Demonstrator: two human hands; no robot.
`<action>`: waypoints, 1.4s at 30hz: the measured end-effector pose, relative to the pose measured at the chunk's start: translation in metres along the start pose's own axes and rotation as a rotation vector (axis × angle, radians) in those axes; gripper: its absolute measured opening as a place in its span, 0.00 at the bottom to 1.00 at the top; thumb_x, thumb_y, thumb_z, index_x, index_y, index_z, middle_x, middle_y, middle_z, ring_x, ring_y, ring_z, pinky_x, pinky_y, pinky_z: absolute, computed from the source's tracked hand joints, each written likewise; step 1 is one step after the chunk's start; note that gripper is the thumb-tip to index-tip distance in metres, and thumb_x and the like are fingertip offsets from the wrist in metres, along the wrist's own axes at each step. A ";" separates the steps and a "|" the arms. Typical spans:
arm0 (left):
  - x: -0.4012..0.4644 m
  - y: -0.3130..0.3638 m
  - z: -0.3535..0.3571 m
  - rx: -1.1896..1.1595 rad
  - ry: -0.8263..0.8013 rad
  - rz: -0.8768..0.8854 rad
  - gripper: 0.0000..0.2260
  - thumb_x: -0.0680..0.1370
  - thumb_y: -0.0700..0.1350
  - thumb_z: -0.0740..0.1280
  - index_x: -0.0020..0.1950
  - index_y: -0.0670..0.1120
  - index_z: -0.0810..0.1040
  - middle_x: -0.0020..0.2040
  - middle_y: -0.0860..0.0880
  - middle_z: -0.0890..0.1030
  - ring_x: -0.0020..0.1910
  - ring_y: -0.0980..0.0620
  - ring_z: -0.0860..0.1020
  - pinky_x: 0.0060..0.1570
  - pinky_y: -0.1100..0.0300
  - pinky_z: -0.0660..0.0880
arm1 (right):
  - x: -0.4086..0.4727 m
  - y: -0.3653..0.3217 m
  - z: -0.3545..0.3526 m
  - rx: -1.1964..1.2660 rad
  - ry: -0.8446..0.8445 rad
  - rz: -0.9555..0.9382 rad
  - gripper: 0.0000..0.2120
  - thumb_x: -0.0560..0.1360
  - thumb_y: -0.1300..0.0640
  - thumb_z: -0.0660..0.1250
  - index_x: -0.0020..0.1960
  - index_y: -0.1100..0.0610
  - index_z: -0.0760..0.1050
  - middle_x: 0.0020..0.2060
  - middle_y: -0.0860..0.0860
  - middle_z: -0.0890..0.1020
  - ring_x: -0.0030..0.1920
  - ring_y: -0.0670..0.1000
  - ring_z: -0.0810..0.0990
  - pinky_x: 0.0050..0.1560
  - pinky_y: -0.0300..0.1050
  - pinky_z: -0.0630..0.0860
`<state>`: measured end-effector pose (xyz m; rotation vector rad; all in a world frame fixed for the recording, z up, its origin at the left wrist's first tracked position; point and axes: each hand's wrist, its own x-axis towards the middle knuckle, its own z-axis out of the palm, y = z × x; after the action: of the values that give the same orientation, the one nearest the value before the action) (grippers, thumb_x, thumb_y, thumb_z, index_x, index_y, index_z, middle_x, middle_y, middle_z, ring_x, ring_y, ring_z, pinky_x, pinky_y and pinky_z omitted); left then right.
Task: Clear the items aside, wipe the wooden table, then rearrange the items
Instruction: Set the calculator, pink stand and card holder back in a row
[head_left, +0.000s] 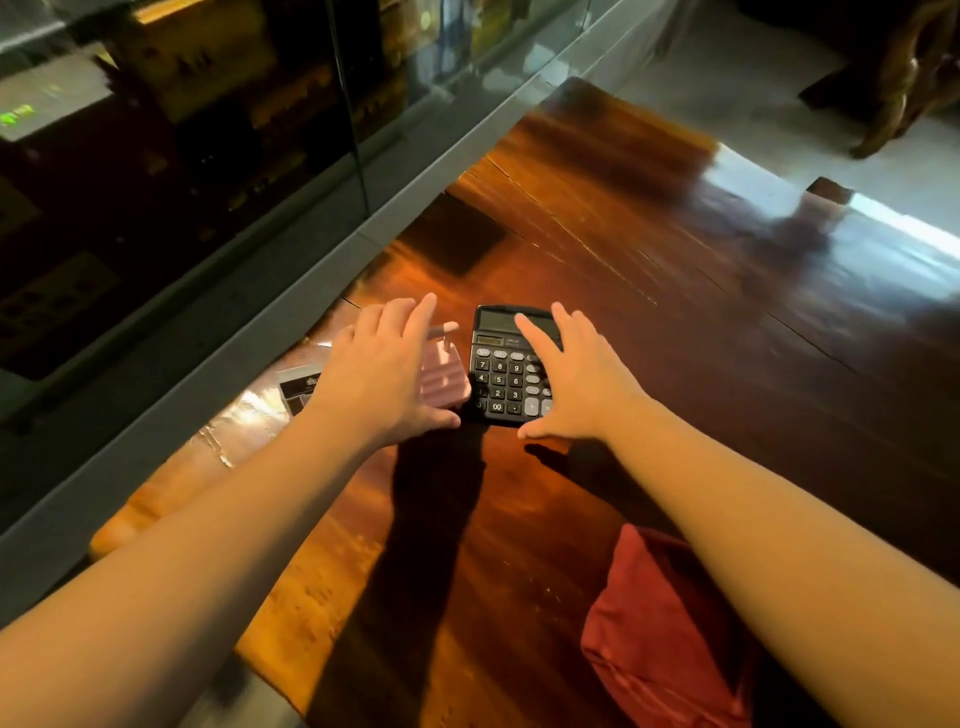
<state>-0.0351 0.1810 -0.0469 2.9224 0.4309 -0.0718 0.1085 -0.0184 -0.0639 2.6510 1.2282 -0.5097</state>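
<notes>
Both hands reach out over the wooden table (649, 291), fingers spread and grasping nothing. Under the right hand (576, 379) lies a black calculator (501, 374). Under the left hand (384, 374) sits a pink box (447, 379), touching the calculator. A red cloth (660, 629) lies below the right forearm.

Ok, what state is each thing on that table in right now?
Left hand: open, fingers spread over the pink case.
Right hand: open, over the calculator keys.
Calculator: flat, face up.
Pink case: closed, beside the calculator.
Red cloth: crumpled, unused.
Wooden table: glossy.
</notes>
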 end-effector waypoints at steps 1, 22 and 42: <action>0.002 0.001 0.001 0.011 -0.013 0.011 0.60 0.58 0.72 0.74 0.80 0.47 0.51 0.76 0.47 0.64 0.73 0.43 0.64 0.69 0.45 0.67 | 0.007 -0.002 -0.001 -0.028 -0.009 -0.006 0.69 0.59 0.25 0.74 0.81 0.45 0.32 0.81 0.62 0.40 0.80 0.67 0.43 0.78 0.66 0.52; 0.013 0.005 0.019 -0.138 -0.061 0.073 0.39 0.61 0.44 0.77 0.69 0.47 0.65 0.62 0.45 0.73 0.58 0.42 0.72 0.57 0.49 0.73 | 0.039 -0.007 0.006 -0.175 0.006 -0.085 0.77 0.49 0.24 0.76 0.80 0.45 0.31 0.69 0.65 0.63 0.66 0.64 0.65 0.70 0.63 0.62; 0.047 0.262 0.027 -0.132 -0.195 0.505 0.44 0.60 0.49 0.82 0.71 0.51 0.64 0.64 0.45 0.72 0.58 0.44 0.73 0.52 0.55 0.74 | -0.206 0.199 0.065 0.005 0.040 0.448 0.73 0.49 0.22 0.72 0.79 0.42 0.32 0.75 0.66 0.56 0.75 0.68 0.55 0.76 0.66 0.53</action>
<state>0.0859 -0.0573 -0.0302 2.7633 -0.3207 -0.2423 0.1211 -0.3110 -0.0433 2.8260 0.6028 -0.3835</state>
